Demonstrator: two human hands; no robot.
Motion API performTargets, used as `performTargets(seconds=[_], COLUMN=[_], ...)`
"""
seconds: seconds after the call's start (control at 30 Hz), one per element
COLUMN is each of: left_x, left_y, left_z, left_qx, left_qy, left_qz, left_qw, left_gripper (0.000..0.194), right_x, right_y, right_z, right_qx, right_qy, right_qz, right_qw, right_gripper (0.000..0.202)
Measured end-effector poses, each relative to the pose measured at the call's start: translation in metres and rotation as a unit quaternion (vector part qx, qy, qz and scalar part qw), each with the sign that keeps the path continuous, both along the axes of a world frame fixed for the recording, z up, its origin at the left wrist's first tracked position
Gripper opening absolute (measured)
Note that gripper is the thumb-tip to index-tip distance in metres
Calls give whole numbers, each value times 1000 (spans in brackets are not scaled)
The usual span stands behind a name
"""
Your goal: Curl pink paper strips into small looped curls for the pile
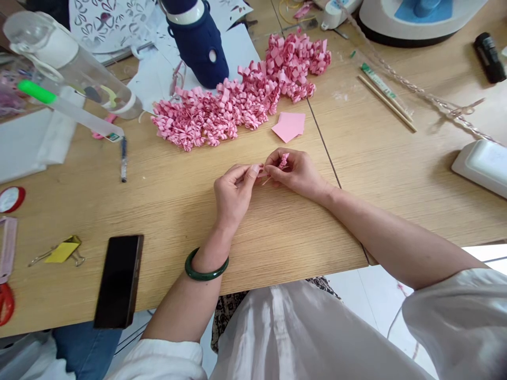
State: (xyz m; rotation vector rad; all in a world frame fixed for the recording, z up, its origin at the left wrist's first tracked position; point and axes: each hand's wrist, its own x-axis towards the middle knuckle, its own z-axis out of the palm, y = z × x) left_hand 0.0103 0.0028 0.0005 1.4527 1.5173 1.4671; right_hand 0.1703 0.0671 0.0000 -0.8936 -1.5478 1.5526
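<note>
Your left hand (233, 192) and right hand (295, 171) pinch a narrow, pale pink strip (261, 172); a ruffled, brighter pink curl (284, 160) shows in the right.

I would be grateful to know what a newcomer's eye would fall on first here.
Probably the long heap of curled pink paper across the far middle of the table, with a dark blue bottle behind it. Next, the left hand and right hand, close together at the centre, pinching a thin pink strip. The dark green bangle on the left wrist and the black smartphone at the near edge, to the left, also stand out.
</note>
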Motion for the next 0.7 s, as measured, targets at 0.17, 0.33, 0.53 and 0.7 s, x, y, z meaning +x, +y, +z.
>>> performTargets(seconds=[0.17, 0.33, 0.53, 0.7], left_x=[-1, -1, 0, 0], left_y=[1, 0, 0, 0], left_z=[0, -1, 0, 0], left_qx=[-9, 0, 30, 34], left_qy=[-4, 14, 57, 79], left_qz=[11, 11, 15, 20], left_qw=[1000, 1000, 998, 996], left_gripper=[29, 9, 9, 9], right_x=[2, 3, 2, 2], right_y=[0, 1, 1, 1], right_z=[-3, -4, 0, -1], right_qx=[24, 41, 36, 38], right_qy=[-8, -3, -13, -16], right_qz=[-2, 15, 11, 14], right_qw=[1000, 999, 999, 999], right_gripper=[12, 10, 10, 11])
